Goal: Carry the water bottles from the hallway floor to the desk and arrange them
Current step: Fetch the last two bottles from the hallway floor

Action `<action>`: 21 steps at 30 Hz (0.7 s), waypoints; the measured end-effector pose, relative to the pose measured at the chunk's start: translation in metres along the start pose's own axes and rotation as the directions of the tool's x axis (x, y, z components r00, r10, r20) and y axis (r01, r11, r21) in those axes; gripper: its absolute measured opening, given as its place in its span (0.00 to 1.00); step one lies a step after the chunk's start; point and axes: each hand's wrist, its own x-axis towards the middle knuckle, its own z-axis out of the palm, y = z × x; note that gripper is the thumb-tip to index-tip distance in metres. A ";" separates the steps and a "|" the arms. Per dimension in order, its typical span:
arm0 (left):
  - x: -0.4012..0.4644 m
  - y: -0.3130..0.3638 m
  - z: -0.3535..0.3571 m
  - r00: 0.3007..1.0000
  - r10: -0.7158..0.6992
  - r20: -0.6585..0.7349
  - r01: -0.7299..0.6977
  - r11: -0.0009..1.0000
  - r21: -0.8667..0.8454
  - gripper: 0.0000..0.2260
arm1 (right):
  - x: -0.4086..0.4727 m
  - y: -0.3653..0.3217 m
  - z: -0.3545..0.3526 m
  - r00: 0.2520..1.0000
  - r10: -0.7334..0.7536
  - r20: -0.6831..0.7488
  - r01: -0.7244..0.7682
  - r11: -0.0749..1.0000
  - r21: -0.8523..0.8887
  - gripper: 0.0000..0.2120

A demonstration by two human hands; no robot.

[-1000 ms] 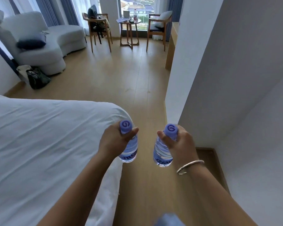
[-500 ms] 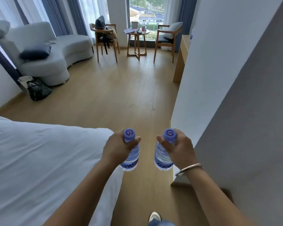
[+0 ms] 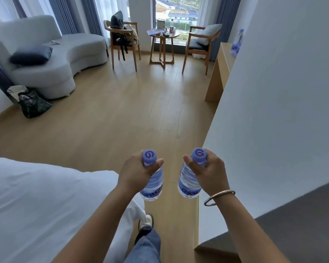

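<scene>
Hands grip bottles (image 3: 152, 184) – wall (image 3: 273, 111) rt (bed (image 3: 46, 205) left).

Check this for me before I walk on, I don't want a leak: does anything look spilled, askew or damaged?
Nothing stands out. The left hand and right hand each grip a capped bottle near its neck, left bottle and right bottle, both hanging roughly upright. The wooden floor shows no spill.

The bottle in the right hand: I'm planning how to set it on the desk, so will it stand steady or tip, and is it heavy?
The bottle looks full of water, so probably fairly heavy for its size. The right hand holds it near the cap, so it may swing. Tall and narrow, it could tip if set down tilted, and roll if it falls.
</scene>
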 end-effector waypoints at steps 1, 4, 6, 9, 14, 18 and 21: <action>0.018 -0.002 0.002 1.000 0.006 0.007 -0.006 1.000 0.001 0.16 | 0.015 0.004 0.006 1.000 0.005 -0.004 -0.005 1.000 -0.002 0.11; 0.077 -0.009 0.007 0.999 0.028 0.043 -0.029 1.000 0.010 0.16 | 0.061 0.016 0.026 0.999 0.043 -0.009 -0.043 0.999 -0.006 0.12; 0.122 -0.011 0.008 0.996 0.041 0.078 -0.041 0.999 0.003 0.17 | 0.097 0.021 0.039 0.997 0.064 -0.035 -0.064 0.998 0.001 0.12; 0.194 -0.011 0.007 0.992 0.047 0.114 -0.047 0.999 -0.006 0.17 | 0.153 0.026 0.058 0.992 0.097 -0.074 -0.096 0.995 0.014 0.13; 0.297 -0.006 0.004 0.990 0.064 0.123 -0.062 0.998 -0.025 0.16 | 0.236 0.033 0.081 0.976 0.142 -0.163 -0.137 0.990 0.044 0.12; 0.361 -0.007 0.013 0.983 0.072 0.171 -0.069 0.997 -0.023 0.16 | 0.289 0.042 0.091 0.971 0.162 -0.177 -0.155 0.986 0.055 0.12; 0.403 -0.010 0.026 0.977 0.066 0.205 -0.062 0.998 -0.029 0.16 | 0.333 0.052 0.096 0.972 0.180 -0.153 -0.173 0.983 0.057 0.13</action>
